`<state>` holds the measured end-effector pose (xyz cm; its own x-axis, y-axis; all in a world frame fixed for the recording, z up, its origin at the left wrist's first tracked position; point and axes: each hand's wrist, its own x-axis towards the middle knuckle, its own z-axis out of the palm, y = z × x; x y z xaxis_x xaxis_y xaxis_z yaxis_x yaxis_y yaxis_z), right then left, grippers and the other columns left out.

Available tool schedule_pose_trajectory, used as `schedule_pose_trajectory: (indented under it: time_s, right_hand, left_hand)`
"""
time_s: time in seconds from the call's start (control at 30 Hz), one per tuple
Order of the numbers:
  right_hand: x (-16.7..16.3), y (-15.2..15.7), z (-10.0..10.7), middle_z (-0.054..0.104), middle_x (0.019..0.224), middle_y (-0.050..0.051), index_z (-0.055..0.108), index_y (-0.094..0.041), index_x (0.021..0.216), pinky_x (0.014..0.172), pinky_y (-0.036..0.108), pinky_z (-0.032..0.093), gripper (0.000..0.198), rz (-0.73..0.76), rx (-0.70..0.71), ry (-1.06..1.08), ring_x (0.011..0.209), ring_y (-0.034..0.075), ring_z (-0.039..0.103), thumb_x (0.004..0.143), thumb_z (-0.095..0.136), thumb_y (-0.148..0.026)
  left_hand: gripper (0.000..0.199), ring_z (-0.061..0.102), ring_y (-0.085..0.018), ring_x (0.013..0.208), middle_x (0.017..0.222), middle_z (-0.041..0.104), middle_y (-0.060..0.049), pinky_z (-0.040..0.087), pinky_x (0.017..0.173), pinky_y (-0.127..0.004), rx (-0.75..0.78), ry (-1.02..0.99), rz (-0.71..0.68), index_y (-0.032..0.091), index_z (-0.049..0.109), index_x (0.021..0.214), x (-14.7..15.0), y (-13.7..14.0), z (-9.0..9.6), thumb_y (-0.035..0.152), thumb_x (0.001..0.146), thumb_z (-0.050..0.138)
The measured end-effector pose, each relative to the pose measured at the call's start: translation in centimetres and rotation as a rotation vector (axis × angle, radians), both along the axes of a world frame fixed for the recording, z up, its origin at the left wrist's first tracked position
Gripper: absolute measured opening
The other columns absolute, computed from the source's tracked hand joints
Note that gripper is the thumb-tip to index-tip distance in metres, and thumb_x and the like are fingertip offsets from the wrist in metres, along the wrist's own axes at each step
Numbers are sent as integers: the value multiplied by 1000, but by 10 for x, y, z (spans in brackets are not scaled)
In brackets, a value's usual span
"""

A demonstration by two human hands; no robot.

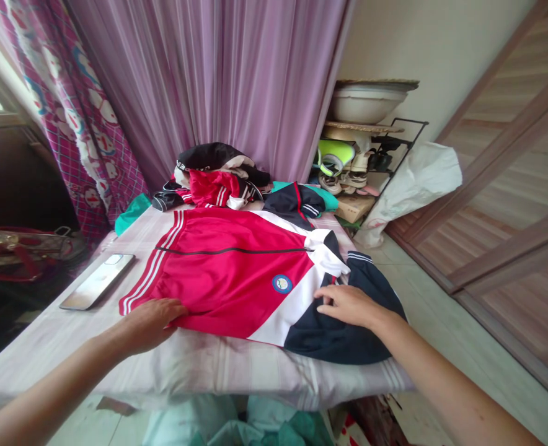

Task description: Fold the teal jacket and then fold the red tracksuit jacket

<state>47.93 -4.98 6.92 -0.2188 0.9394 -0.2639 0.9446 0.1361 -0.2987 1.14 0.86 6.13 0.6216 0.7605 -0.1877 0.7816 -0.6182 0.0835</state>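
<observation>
A red, white and navy zip-up tracksuit jacket (227,279) lies spread out sideways on the table, its striped hem to the left and its white collar (325,254) to the right. The front zip is closed, and a round blue badge (282,284) shows on the chest. At the jacket's near edge by the hem, my left hand (155,319) has its fingers and thumb closed on the red fabric. My right hand (346,305) rests over the near navy shoulder, fingers bent with a gap between them. The near sleeve (376,288) is folded back past the collar.
A phone (98,282) lies left of the jacket on the checked tablecloth (237,378). Behind it is a clothes pile (218,179) against the purple curtain (209,74). A shoe rack (406,145), a white bag (413,186) and wooden cabinet doors (506,155) stand to the right.
</observation>
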Motion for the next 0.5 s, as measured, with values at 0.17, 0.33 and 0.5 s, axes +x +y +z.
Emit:
schedule_pose_trajectory:
  time_s: [0.17,0.33,0.5]
  right_hand:
    - [18,-3,-15,70,81,3,69,-22,76,64,27,37,20,27,-82,-110,74,17,61,83,56,-35]
    - [23,-9,-5,69,71,6,69,-20,68,64,29,40,42,8,-193,-103,69,19,61,90,46,-48]
    - [7,-23,3,71,104,6,71,-22,111,80,27,48,45,97,-259,217,94,21,65,71,67,-41]
  left_hand:
    - [38,65,-20,108,116,69,-7,52,94,-29,94,-126,-27,23,71,100,-19,-5,2,3,76,49]
    - [33,65,-22,107,116,68,-8,53,93,-33,177,-134,-5,24,68,106,-38,-9,-4,11,78,55]
    - [31,66,-24,109,115,71,-9,51,96,-37,183,-100,101,24,67,110,-68,3,-8,25,84,50]
